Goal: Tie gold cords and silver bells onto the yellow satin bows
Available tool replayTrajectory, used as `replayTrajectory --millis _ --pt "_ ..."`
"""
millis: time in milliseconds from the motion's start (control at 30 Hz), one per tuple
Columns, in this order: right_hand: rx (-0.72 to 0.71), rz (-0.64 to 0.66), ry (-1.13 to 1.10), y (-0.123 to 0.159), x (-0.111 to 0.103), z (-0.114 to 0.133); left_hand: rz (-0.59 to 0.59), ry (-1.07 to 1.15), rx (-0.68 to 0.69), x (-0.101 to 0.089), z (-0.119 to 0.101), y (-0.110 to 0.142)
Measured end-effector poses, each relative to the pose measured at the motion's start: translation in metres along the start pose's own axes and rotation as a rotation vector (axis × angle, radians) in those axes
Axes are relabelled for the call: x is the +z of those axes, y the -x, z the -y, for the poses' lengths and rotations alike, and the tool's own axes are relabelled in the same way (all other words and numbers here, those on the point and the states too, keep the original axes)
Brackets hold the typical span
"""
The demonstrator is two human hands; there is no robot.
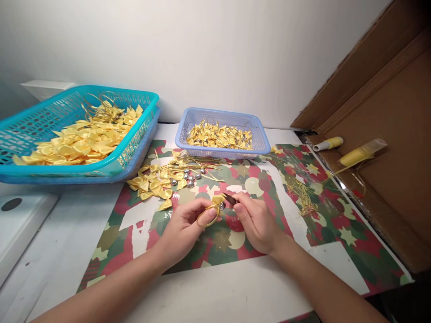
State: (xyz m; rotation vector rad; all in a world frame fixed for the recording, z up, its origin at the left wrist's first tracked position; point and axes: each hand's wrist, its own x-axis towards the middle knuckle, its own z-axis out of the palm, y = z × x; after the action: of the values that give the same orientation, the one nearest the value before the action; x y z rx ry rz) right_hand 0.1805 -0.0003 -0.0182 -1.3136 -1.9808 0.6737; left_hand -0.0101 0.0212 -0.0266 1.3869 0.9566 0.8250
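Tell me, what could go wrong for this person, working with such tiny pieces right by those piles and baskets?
1. The left hand pinches a yellow bow with a gold loop only at the fingertips, while the right hand works a dark tool against it; a slip might poke a finger.
2. The small silver beads lie loose on the patterned mat; a nudge might roll them away.
3. The turquoise basket sits tilted, so bows could slide out.

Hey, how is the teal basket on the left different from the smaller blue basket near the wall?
The teal basket is larger, bright turquoise and sits tilted on another tray; the pale blue basket is smaller, lavender-blue and sits flat on the mat. The teal one holds big yellow bows; the blue one holds smaller gold pieces. Both are perforated plastic.
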Motion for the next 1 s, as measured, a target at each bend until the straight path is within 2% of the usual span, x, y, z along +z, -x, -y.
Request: replayTrajectory --millis 333,633,767,900,1000 --pt "-0.086 0.075 0.202 -0.001 -0.003 -0.003 0.005 0.007 -0.001 0.0 0.001 0.0" --pt "-0.085 0.025 0.211 -0.001 -0.003 -0.002 -0.003 -0.036 -0.016 0.001 -0.002 0.0" --pt "0.05 -0.035 0.21 -0.005 -0.012 -0.006 -0.002 -0.028 -0.034 -0.001 0.0 0.0" --pt "0.292 -0.094 0.455 -0.013 -0.021 -0.023 -0.001 0.0 -0.056 -0.003 0.004 0.0" --pt "0.325 -0.049 0.571 -0.018 -0.021 -0.036 -0.003 0.003 -0.082 -0.004 0.006 0.001"
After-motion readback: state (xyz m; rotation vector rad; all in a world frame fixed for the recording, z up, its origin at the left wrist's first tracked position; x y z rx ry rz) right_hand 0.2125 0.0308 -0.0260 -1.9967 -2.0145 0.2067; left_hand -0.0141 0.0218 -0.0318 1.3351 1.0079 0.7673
